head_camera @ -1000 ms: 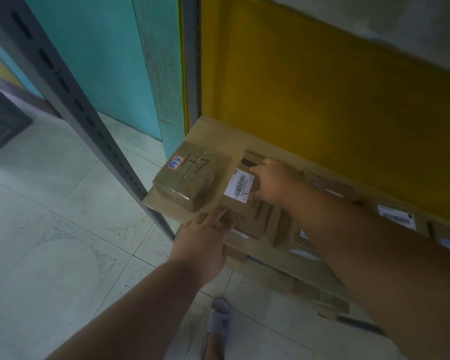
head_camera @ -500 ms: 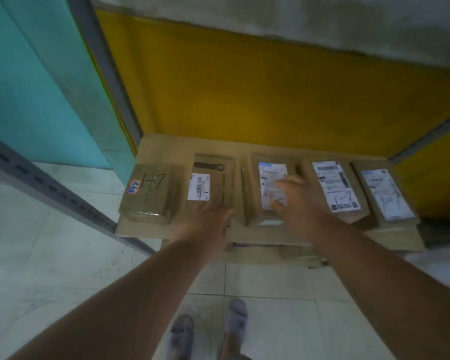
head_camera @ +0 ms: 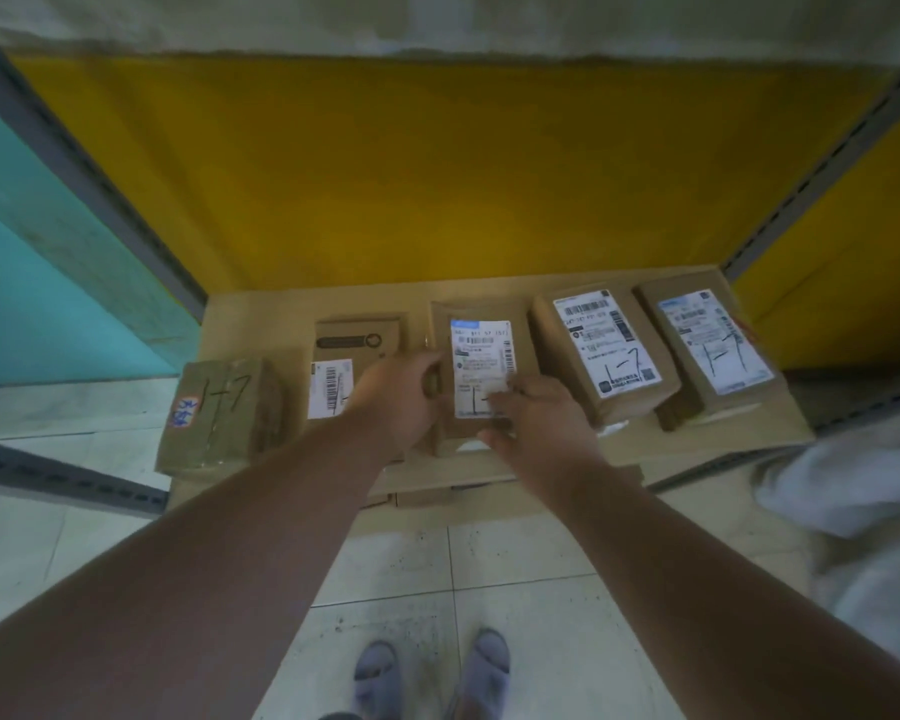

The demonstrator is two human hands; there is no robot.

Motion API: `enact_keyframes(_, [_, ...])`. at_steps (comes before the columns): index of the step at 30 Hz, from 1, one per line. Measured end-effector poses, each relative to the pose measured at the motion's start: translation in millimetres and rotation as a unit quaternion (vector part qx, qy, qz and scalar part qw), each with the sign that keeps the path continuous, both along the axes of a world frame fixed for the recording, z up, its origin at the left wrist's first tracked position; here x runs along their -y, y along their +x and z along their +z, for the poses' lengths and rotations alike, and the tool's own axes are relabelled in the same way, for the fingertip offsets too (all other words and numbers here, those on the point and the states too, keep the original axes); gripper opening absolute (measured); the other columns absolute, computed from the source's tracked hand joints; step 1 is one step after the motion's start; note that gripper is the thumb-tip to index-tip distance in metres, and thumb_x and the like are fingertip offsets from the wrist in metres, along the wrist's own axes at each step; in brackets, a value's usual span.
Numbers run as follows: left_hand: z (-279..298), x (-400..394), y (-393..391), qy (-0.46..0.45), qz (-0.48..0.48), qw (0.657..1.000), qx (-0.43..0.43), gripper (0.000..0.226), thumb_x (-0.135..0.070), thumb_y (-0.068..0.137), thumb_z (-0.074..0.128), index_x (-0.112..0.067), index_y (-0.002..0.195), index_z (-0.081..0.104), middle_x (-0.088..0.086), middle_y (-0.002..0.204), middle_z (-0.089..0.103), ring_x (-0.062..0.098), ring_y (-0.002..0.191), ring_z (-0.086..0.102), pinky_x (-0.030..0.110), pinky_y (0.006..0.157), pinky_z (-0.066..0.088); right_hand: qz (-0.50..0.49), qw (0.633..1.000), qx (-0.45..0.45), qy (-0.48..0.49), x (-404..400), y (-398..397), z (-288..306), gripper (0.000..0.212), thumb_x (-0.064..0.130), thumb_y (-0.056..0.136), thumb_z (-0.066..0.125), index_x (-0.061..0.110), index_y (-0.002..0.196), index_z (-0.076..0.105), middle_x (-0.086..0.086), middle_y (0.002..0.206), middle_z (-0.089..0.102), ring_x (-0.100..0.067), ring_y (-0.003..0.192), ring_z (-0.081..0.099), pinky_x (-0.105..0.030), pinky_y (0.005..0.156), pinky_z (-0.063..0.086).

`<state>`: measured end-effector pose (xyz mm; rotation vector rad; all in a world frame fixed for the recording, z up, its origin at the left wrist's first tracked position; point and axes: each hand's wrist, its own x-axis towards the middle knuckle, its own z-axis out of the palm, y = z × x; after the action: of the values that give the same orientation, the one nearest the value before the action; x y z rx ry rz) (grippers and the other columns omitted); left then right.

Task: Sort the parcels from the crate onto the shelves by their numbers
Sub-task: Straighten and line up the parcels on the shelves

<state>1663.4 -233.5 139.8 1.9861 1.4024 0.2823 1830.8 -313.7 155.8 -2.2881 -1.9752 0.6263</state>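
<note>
Several brown parcels lie in a row on the low cardboard-covered shelf (head_camera: 261,309). The middle parcel (head_camera: 484,335) carries a white label with a blue strip. My left hand (head_camera: 404,402) grips its left edge with curled fingers. My right hand (head_camera: 536,423) rests on its near right corner, fingers over the label's lower part. To the left lie a flat box with a barcode label (head_camera: 357,345) and a taped parcel marked 1-7 (head_camera: 224,413). To the right are two labelled parcels marked 1-7, one (head_camera: 604,350) beside the middle parcel, the other (head_camera: 707,340) at the end.
Grey slotted shelf posts stand at left (head_camera: 74,163) and right (head_camera: 822,174), and a grey rail (head_camera: 63,480) runs low on the left. A yellow wall backs the shelf, a teal panel (head_camera: 32,283) is left. A white bundle (head_camera: 863,470) sits at right. My slippered feet (head_camera: 427,672) stand on tiles.
The view has swung right, showing the whole shelf. My left hand left the barcode box and now grips the middle parcel's left edge. My right hand drew back to its near corner.
</note>
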Motion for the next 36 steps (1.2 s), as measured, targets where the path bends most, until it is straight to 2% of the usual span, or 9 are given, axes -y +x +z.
enact_keyframes(5, [2.3,3.5,3.3,0.019,0.005,1.000,-0.015,0.049,-0.028,0.087,0.070,-0.030,0.135,0.057,0.001,0.122,0.068,0.024,0.103,0.065,0.031,0.078,0.051,0.006,1.000,-0.006,0.007,4.3,-0.2,4.6,0.048,0.040,0.095,0.061,0.020,0.140,0.057,-0.004,0.151,0.044,-0.023,0.140,0.035,-0.039,0.119,0.030])
enact_keyframes(8, [11.7,5.6,8.3,0.062,-0.006,0.996,-0.062,0.050,-0.025,0.089,0.066,-0.024,0.137,0.054,0.006,0.130,0.057,0.030,0.116,0.056,0.035,0.084,0.046,-0.036,0.998,-0.025,0.048,14.9,8.7,16.4,0.043,0.039,0.095,0.060,0.020,0.134,0.060,-0.002,0.142,0.051,-0.024,0.133,0.045,-0.037,0.112,0.038])
enact_keyframes(12, [30.0,6.0,29.8,0.095,-0.120,0.986,-0.063,0.047,-0.026,0.091,0.062,-0.021,0.137,0.053,0.007,0.139,0.050,0.030,0.127,0.047,0.041,0.099,0.043,-0.135,0.984,-0.014,0.111,42.4,43.0,42.3,0.039,0.034,0.093,0.065,0.016,0.128,0.065,-0.004,0.135,0.058,-0.027,0.127,0.052,-0.037,0.105,0.042])
enact_keyframes(16, [55.1,9.6,80.3,0.105,-0.199,0.974,-0.031,0.042,-0.026,0.092,0.062,-0.024,0.134,0.056,0.002,0.138,0.053,0.025,0.123,0.050,0.039,0.097,0.045,-0.200,0.973,0.000,0.112,70.2,95.0,60.4,0.039,0.028,0.092,0.064,0.020,0.130,0.062,0.000,0.134,0.056,-0.024,0.126,0.052,-0.035,0.103,0.045])
enact_keyframes(19, [62.7,8.4,129.5,0.095,-0.231,0.968,-0.021,0.045,-0.030,0.092,0.063,-0.028,0.136,0.054,0.001,0.139,0.052,0.025,0.121,0.051,0.038,0.098,0.045,-0.232,0.968,0.018,0.092,79.0,131.2,66.6,0.047,0.032,0.095,0.063,0.020,0.140,0.055,-0.002,0.143,0.051,-0.024,0.135,0.043,-0.036,0.110,0.038])
enact_keyframes(25, [63.6,-12.1,217.6,0.167,-0.258,0.938,-0.161,0.058,-0.049,0.093,0.058,-0.037,0.147,0.040,0.006,0.147,0.043,0.031,0.137,0.033,0.047,0.111,0.031,-0.242,0.969,0.022,0.049,67.1,197.6,52.4,0.056,0.039,0.098,0.058,0.025,0.150,0.043,-0.002,0.157,0.035,-0.025,0.143,0.031,-0.036,0.116,0.029])
enact_keyframes(30, [46.1,-31.3,272.6,0.142,-0.240,0.916,-0.289,0.077,-0.071,0.084,0.055,-0.041,0.152,0.032,0.010,0.156,0.036,0.037,0.145,0.020,0.051,0.115,0.022,-0.277,0.961,-0.020,0.017,55.8,236.7,25.1,0.061,0.047,0.094,0.059,0.028,0.150,0.042,-0.002,0.154,0.037,-0.026,0.139,0.040,-0.041,0.111,0.041])
enact_keyframes(33, [36.3,-29.4,291.3,0.135,-0.231,0.915,-0.303,0.087,-0.077,0.077,0.058,-0.041,0.152,0.033,0.008,0.158,0.034,0.039,0.145,0.018,0.051,0.116,0.019,-0.305,0.947,-0.077,0.061,59.4,244.0,8.2,0.059,0.039,0.092,0.066,0.027,0.147,0.047,0.003,0.144,0.049,-0.020,0.123,0.054,-0.035,0.098,0.051])
enact_keyframes(36, [30.2,-31.4,303.0,0.139,-0.233,0.918,-0.289,0.087,-0.076,0.076,0.061,-0.042,0.150,0.034,0.008,0.159,0.034,0.038,0.146,0.019,0.050,0.117,0.021,-0.319,0.938,-0.103,0.091,65.6,251.0,-0.2,0.058,0.034,0.093,0.067,0.025,0.147,0.048,0.004,0.142,0.049,-0.017,0.119,0.057,-0.030,0.092,0.049])
